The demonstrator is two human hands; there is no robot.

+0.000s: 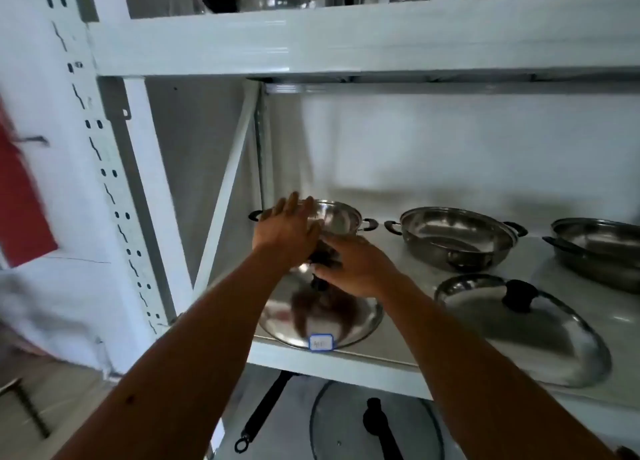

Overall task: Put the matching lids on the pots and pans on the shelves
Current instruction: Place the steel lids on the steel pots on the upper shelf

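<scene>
While both bare arms reach into the middle shelf (346,359) of a white metal rack, the right hand (356,267) closes over the dark knob (320,257) of a shiny steel lid (322,316) that lies at the near left of the shelf, its front rim just at the shelf edge and bearing a small white label (321,342). The fingers wrap the knob, though blur hides how firmly. The left hand (287,229) is spread, fingers apart and holding nothing, over the near left rim of a two-handled steel pot (337,217) standing at the far left; whether it touches the rim cannot be told. To the right of that pot sits a wider, shallow pan (453,236) with black side handles, uncovered, and a third open pan (599,248) is cut off by the right edge. Near the front, right of the gripped lid, a second steel lid (540,342) with a black knob lies flat on the shelf. Below, on the lower level, a glass lid (332,421) and a black-handled utensil (263,411) show dimly.
</scene>
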